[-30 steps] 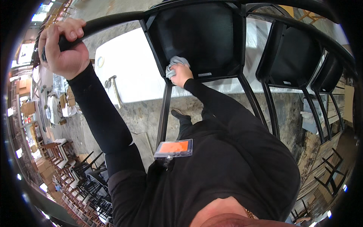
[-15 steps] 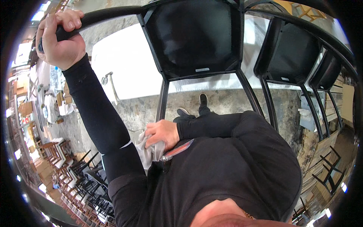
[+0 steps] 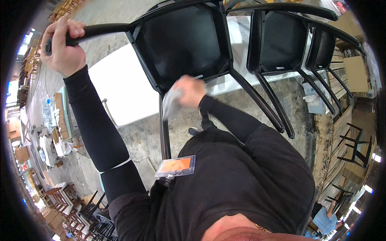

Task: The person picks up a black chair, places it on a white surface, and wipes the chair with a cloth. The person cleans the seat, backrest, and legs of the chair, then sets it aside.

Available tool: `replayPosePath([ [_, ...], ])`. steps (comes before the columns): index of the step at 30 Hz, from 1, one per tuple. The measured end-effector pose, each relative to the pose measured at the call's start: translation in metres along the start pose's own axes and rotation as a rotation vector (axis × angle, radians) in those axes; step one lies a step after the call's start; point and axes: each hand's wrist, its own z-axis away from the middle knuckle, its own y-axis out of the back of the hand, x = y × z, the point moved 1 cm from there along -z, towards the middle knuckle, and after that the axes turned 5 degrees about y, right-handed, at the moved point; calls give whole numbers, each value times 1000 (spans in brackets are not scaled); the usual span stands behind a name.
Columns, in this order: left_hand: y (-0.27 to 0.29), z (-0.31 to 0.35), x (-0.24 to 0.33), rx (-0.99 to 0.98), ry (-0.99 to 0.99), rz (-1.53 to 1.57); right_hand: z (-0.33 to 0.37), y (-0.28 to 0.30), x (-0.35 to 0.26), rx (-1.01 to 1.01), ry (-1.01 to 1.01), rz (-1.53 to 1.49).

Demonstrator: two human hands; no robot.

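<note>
And the right hand (image 3: 191, 91) is swinging back up! Half a second ago it was down by the badge (image 3: 175, 166) near the left elbow; now it is blurring past the near left corner of the black chair (image 3: 183, 44), its grip clamping the grey cloth (image 3: 172, 105). Whether the cloth is touching the leg behind it, I cannot tell. The left hand (image 3: 64, 48) is staying put, its grip wrapping the end of the chair's upper left leg. The whole view is turning too, the chair now sitting further left, and a person in a blue top (image 3: 325, 220) is showing at the lower right.

Around them, a second chair (image 3: 281, 40) and a third chair (image 3: 321, 46) are lining up on the right, the second one's leg crowding close to the first chair's lower right leg. A white surface (image 3: 124, 84) is spreading beneath, a thin-handled tool (image 3: 109, 112) lying at its edge. Stacked chairs (image 3: 60, 199) are filling the lower left.

The chair itself is standing over the surface with its seat underside facing the wearer, glossy black and showing cloudy pale patches; the cloth is hanging crumpled.
</note>
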Motion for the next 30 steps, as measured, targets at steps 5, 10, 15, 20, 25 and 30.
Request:
replayPosePath([
  [5,2,-2,-1,-20,-12,-7,-19,31,120,-147,-212,844],
  [10,9,-3,-5,-35,32,-19,7,-19,32,-810,-344,73],
  [15,13,-1,-6,-26,70,-34,10,13,-15,-383,-131,177],
  [20,13,-3,-7,-39,38,-41,-25,55,110,-436,-600,897],
  [25,5,0,-4,84,28,-42,-31,-40,75,-397,-457,567],
  [30,-3,1,3,-54,18,-14,-32,-43,43,-582,-346,509],
])
